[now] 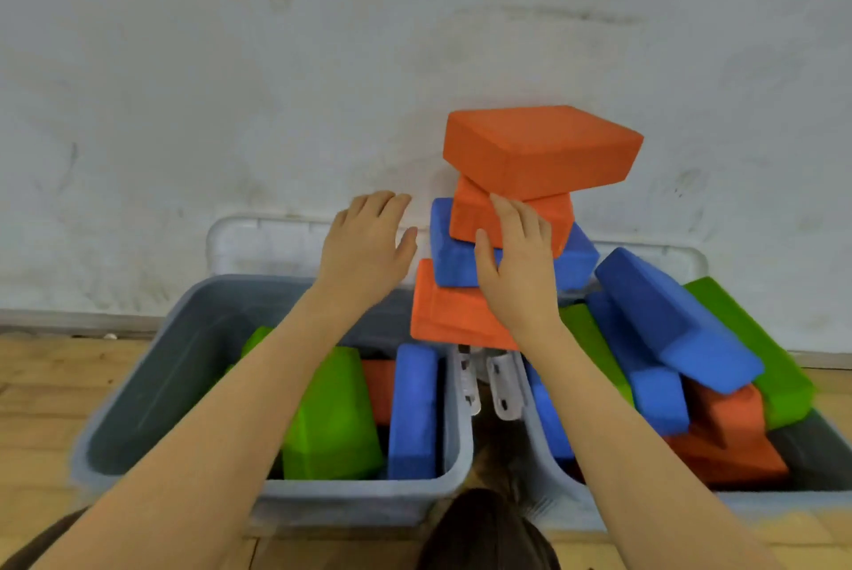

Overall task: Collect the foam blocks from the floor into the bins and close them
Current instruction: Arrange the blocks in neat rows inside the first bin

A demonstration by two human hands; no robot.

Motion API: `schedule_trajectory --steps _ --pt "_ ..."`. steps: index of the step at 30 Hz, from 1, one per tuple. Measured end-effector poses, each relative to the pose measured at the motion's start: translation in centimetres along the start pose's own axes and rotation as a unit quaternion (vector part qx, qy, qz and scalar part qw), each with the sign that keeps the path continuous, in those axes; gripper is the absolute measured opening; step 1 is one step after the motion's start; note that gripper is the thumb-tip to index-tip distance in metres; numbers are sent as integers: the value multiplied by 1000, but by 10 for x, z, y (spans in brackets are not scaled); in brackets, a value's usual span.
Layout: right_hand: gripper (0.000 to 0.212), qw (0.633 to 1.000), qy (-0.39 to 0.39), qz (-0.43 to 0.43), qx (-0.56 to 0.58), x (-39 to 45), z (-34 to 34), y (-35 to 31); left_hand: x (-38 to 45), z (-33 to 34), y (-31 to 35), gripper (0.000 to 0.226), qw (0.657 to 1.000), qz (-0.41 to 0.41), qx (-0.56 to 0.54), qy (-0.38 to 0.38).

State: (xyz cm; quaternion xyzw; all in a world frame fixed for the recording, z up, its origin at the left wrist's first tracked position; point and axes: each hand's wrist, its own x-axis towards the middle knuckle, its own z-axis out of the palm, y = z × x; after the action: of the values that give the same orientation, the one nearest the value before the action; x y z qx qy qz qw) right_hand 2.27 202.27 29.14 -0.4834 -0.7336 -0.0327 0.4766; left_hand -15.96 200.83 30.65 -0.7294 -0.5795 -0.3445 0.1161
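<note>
Two grey bins stand side by side against the wall. The left bin (152, 385) holds green, orange and blue foam blocks. The right bin (811, 454) is piled with blue, green and orange blocks. Between them rises a leaning stack: an orange block (447, 311) at the bottom, a blue block (456, 260), a second orange block (470, 214), and a top orange block (539, 149). My right hand (516, 265) presses flat against the stack's front. To the left of the stack my left hand (369, 242) hovers open, holding nothing.
Both bins' clear lids (258, 242) stand open, leaning back on the white wall (276, 62). Lid latches (502, 385) hang in the gap between the bins. Wooden floor (41, 389) lies to the left and in front. My knee shows at the bottom edge.
</note>
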Motion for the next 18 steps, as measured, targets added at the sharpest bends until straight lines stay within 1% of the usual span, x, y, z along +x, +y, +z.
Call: schedule_trajectory --steps 3,6,9,11,13,15,18 --pt "45 998 -40 -21 39 -14 31 -18 -27 -10 -30 42 998 -42 21 -42" --pt "50 994 -81 -15 76 -24 67 -31 -47 -18 -60 39 993 -85 50 -71" --pt "53 985 -150 -17 78 -39 111 -41 -70 -18 -97 39 984 -136 56 -103" --pt "55 976 -199 -9 86 -51 143 -47 -86 -14 -126 47 975 -168 56 -137" --pt "56 969 -238 -10 69 -64 177 -49 -104 -4 -156 54 966 -187 59 -167" --pt "56 961 -273 -10 47 -75 208 -49 -122 10 -187 49 959 -200 64 -193" --pt "52 941 -336 28 27 -90 250 -53 -143 34 -230 41 946 -227 50 -225"
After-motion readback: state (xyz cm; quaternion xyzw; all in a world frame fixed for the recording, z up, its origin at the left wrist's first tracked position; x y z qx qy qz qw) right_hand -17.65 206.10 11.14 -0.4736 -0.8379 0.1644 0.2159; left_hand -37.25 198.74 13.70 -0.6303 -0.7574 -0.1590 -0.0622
